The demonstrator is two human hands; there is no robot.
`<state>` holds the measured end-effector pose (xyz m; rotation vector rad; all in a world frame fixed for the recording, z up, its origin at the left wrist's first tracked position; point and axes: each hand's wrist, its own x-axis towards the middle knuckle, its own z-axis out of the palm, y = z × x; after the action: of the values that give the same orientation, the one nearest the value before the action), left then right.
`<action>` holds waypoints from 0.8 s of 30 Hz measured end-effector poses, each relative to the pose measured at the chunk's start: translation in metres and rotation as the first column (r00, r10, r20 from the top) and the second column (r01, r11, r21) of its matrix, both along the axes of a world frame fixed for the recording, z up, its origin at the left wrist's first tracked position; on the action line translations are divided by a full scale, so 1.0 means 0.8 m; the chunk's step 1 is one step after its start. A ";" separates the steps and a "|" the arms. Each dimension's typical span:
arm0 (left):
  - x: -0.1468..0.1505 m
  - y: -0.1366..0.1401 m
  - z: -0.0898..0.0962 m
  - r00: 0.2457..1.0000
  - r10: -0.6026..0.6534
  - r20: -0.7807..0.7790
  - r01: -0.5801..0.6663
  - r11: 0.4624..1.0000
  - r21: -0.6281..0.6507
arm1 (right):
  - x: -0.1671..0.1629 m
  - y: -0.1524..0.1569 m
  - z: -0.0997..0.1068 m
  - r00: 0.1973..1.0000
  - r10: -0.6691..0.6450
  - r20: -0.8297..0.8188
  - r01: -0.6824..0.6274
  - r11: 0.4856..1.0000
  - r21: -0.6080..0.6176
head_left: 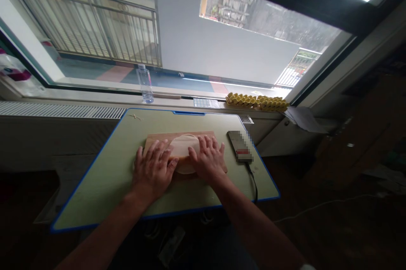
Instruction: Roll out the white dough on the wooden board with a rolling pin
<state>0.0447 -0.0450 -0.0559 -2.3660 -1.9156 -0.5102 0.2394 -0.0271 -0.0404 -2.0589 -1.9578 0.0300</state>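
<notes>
A round sheet of pale dough [185, 145] lies on a wooden board [155, 138] in the middle of the small table. Across the dough runs a wooden rolling pin [183, 161], its middle showing between my hands and its ends covered. My left hand [154, 168] rests over the pin's left part, fingers stretched forward and slightly apart. Over the right part lies my right hand [209, 155], fingers spread, with the thumb close to the dough. Neither hand visibly wraps round the pin; the undersides of both palms are hidden.
On the blue-edged table [104, 177], a phone [239, 146] with a black cable [253, 179] lies right of the board. Small scraps [135, 117] sit at the far left corner. A plastic bottle [145, 84] and yellow egg trays [256, 102] stand on the windowsill.
</notes>
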 end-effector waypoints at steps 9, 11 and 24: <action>-0.006 0.004 -0.021 0.998 -0.046 0.047 0.045 0.999 0.027 | 0.004 -0.025 -0.014 0.999 0.027 0.041 -0.031 0.996 0.085; -0.006 0.010 -0.023 0.998 -0.044 0.053 0.042 0.998 0.038 | 0.006 -0.024 -0.016 0.999 0.027 0.046 -0.031 0.996 0.082; 0.006 0.080 -0.001 0.997 0.029 -0.078 -0.032 0.999 -0.040 | 0.012 0.048 -0.006 0.996 0.061 0.068 -0.067 0.992 0.103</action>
<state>0.0499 0.0194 -0.0569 -2.3405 -1.9437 -0.3747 0.2487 0.0116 -0.0453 -1.9531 -2.0179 -0.1253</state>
